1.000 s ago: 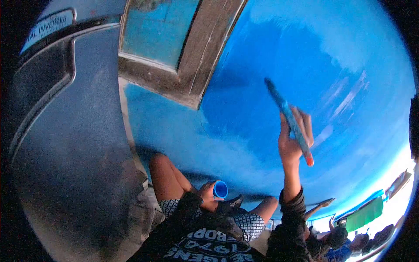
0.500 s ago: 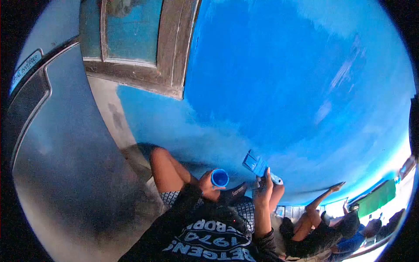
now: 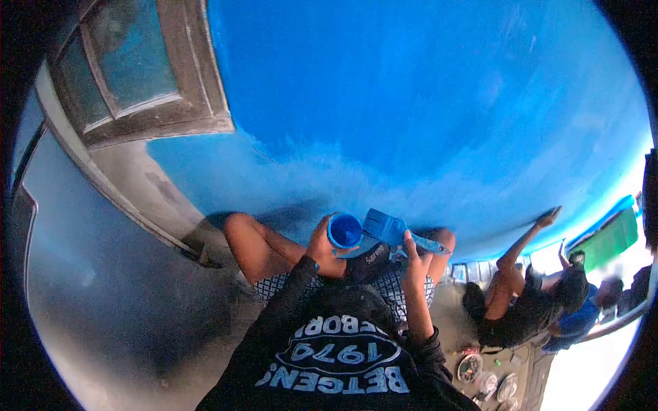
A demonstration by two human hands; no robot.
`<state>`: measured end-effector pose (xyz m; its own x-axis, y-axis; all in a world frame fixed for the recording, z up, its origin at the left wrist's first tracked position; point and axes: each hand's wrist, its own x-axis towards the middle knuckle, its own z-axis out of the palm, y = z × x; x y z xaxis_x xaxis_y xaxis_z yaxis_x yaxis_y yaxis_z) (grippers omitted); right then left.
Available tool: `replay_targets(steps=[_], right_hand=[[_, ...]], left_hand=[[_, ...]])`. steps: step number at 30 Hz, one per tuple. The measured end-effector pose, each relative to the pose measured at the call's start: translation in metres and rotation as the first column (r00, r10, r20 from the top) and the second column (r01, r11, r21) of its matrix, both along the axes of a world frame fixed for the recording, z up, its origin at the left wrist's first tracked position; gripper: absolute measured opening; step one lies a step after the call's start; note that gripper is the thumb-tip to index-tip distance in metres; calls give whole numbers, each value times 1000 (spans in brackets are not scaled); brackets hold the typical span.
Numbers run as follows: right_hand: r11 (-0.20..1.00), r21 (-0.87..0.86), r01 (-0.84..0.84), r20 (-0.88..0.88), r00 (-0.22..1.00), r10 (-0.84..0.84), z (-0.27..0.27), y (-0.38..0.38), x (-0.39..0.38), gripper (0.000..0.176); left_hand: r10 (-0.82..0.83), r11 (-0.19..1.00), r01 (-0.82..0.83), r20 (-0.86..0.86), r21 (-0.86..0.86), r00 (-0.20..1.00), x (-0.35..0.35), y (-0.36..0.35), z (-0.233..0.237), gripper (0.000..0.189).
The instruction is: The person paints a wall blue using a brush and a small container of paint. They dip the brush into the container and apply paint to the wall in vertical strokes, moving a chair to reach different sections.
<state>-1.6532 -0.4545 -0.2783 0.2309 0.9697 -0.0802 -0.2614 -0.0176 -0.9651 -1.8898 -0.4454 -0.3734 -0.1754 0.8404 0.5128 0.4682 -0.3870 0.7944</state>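
My left hand [image 3: 322, 245] grips a small blue cup of paint [image 3: 344, 231] held in front of my chest. My right hand [image 3: 414, 262] holds a flat paint brush [image 3: 388, 229] whose blue bristles lie right beside the cup's rim. Both hands are over my lap, above my bare knees and checked shorts [image 3: 391, 288]. The freshly painted blue wall [image 3: 411, 109] fills the view behind them.
A wooden window frame [image 3: 147, 75] is set in the wall at upper left, beside a grey metal appliance [image 3: 82, 274]. Another person [image 3: 524, 301] sits at right with a hand on the wall. Small paint containers [image 3: 480, 373] lie on the floor.
My right hand came down from the wall with the brush and brought its bristles to the cup. The view swung right and down.
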Motion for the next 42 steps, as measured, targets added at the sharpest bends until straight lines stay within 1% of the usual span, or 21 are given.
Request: replay_targets(steps=[1,2,3,5,6,8,10,11,13,14,16,19,22,29,32,34,35,36,38,40,42], right_hand=[[1000,15,-2,54,999,1,5,-4,0,28],[1000,27,-6,110,994,3,5,-7,1,29],[970,244,-21,181,983,-25,2,-7,0,28],[958,277,-70,281,960,-11,3,-8,0,26],[940,312,-138,379,926,10,5,-10,-1,24],[926,344,-155,312,949,43,10,-10,-9,20],[898,331,-291,565,823,58,13,-9,-11,16],[821,449,-353,682,728,-60,16,-5,-14,16],[818,432,-380,738,670,-78,31,-7,-24,16],[813,409,-414,790,606,-89,36,-8,-30,16],[794,454,-404,766,632,-116,25,-1,-41,15],[821,438,-365,790,592,-158,24,-1,-57,14],[847,374,-378,844,517,-142,21,0,-61,16],[772,465,-434,797,584,-152,36,3,-57,18],[766,554,-326,690,694,-204,28,-2,-50,22],[973,203,-113,218,974,68,6,0,-46,26],[989,0,-148,191,971,146,23,-5,-41,27],[989,6,-147,192,971,143,17,-2,-36,27],[970,-143,-195,-231,960,159,2,9,-33,26],[970,-157,-187,-271,952,140,-1,14,-35,26],[928,-241,-283,-419,893,164,14,12,-35,23]], left_hand=[[-134,983,169,353,-71,926,-2,15,-29,79],[-202,936,341,668,-83,716,-2,23,-44,90],[-117,987,124,77,-98,990,-1,9,-5,88],[-120,991,119,-6,-63,993,8,-9,47,87],[-106,994,105,-90,-16,990,10,-11,56,85],[-141,990,143,-131,5,981,2,-2,44,87],[-272,962,271,-64,-17,960,-3,7,26,91],[-281,960,280,-65,-24,958,-2,6,30,91],[-112,984,158,-400,84,910,2,2,53,91],[-116,983,161,-395,84,911,4,-2,63,91],[-147,979,187,-344,84,928,7,-8,77,90],[-159,948,242,-352,206,922,1,3,64,92],[-149,957,220,-329,189,932,-3,3,63,95],[-87,977,146,-338,154,937,-4,-4,67,97],[-72,986,112,-288,125,955,-6,2,39,97],[-149,984,156,-77,88,986,-5,9,20,94],[-85,983,119,-230,137,970,-7,-3,63,92],[-85,982,120,-230,143,969,-9,-1,58,92],[-201,980,201,-133,-19,970,-14,4,52,90],[-115,992,120,-123,31,986,-9,-4,55,88],[-28,997,37,-110,74,994,-3,-11,61,86]])
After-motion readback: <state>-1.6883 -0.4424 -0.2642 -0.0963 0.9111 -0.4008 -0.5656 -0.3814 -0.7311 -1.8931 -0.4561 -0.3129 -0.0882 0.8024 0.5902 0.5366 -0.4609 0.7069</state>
